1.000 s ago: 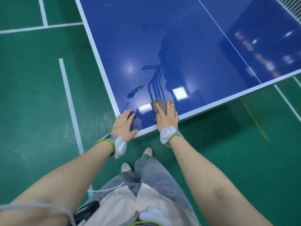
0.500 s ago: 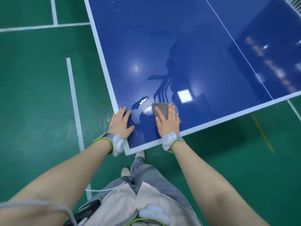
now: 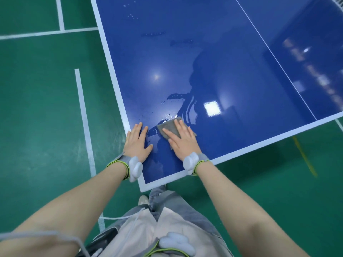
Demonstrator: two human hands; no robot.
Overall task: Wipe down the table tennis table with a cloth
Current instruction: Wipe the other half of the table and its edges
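Note:
The blue table tennis table (image 3: 213, 58) with white edge lines fills the upper right, its near corner just in front of my legs. A small grey cloth (image 3: 169, 126) lies flat on the surface near that corner. My right hand (image 3: 181, 140) presses on the cloth with straight fingers, covering its near half. My left hand (image 3: 137, 140) rests flat on the table's left edge, fingers spread, holding nothing. Wet streaks and droplets (image 3: 168, 117) glisten just beyond the cloth.
Green sports floor (image 3: 37, 108) with white lines surrounds the table on the left and below. A yellow floor mark (image 3: 304, 156) runs at the right. My grey trousers and one shoe (image 3: 143, 199) show under the table corner.
The view has moved closer over the table corner. My right hand has slid the cloth a little farther onto the table and leftward. My left hand has moved forward along the left edge.

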